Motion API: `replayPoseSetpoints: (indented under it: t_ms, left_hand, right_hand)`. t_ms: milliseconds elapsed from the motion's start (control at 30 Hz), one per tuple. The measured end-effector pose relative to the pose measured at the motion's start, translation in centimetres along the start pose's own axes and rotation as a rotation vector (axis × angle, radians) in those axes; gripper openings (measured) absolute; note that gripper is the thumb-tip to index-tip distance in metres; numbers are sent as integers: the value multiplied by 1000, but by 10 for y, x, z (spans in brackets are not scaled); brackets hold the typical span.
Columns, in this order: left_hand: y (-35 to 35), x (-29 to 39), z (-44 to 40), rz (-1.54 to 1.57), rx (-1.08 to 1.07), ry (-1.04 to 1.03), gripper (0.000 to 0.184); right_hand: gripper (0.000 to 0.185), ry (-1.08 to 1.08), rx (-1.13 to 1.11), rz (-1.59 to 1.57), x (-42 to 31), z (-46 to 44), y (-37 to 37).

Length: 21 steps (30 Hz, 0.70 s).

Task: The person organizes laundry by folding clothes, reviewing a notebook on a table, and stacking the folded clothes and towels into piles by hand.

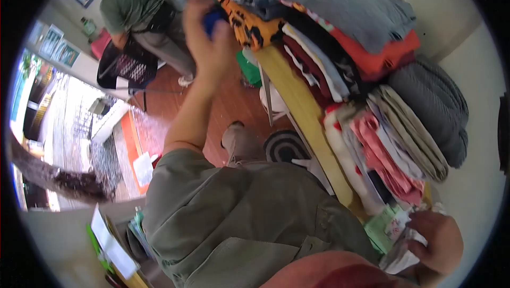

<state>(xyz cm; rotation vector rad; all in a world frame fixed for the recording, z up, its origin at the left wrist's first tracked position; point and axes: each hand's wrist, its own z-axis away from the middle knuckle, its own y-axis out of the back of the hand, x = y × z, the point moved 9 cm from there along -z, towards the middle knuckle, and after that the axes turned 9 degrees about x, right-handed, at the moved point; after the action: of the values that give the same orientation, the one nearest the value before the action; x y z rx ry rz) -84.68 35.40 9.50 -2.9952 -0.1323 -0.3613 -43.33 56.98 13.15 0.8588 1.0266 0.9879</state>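
My left hand [210, 49] is raised ahead of me at the end of an outstretched arm, blurred by motion. Its fingers curl around a small dark blue object [214, 21] whose kind I cannot make out. Just right of it lies an orange and black patterned cloth [252, 22] on the end of the wooden bench [289, 91]. My right hand [438, 240] is low at the right, closed on a crumpled white packet or paper [405, 253]. Beside that, a pale green printed packet [383, 228] lies near the bench's end.
Folded clothes [390, 155] are piled along the bench, with a grey blanket [433, 107] against the wall. Another person [135, 9] bends over a black basket [130, 67] at the upper left. A striped oval mat [284, 147] and a green bag [248, 68] lie on the floor.
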Motion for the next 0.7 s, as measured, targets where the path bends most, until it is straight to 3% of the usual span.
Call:
replayPoseSetpoints:
  t_ms: [133, 167, 233, 300, 400, 467, 533, 567, 633, 700]
  left_hand:
    - [-15, -136, -60, 209, 114, 133, 39]
    - [-27, -161, -63, 285, 91, 115, 39]
    - [-50, -195, -63, 440, 25, 98, 39]
    - [-71, -209, -68, 607, -81, 149, 43]
    - [-86, -224, -79, 702, -269, 57, 45]
    - [-94, -219, -104, 778, -358, -74, 46]
    - [-98, -190, -129, 899, -398, -158, 45]
    - [-102, -179, -144, 938, -407, -154, 45]
    - [-113, -131, -155, 937, -546, -421, 40]
    - [-121, -94, -152, 1001, -656, -516, 35]
  right_hand:
    - [48, -280, 151, -44, -67, -48, -6]
    - [49, -439, 448, -90, -81, -58, -3]
    - [52, -494, 686, 76, -127, -77, 0]
    - [55, -440, 712, 318, -162, -100, 21]
    - [46, -534, 1132, 242, -163, -145, 63]
    - [46, -342, 1128, 304, -158, -220, 109]
    - [44, -300, 1087, 539, -144, -266, 119]
    - [41, -393, 1055, 523, -117, -277, 108]
    - [36, -485, 968, 543, -109, -291, 114]
    - [37, -506, 914, 583, -105, -295, 129]
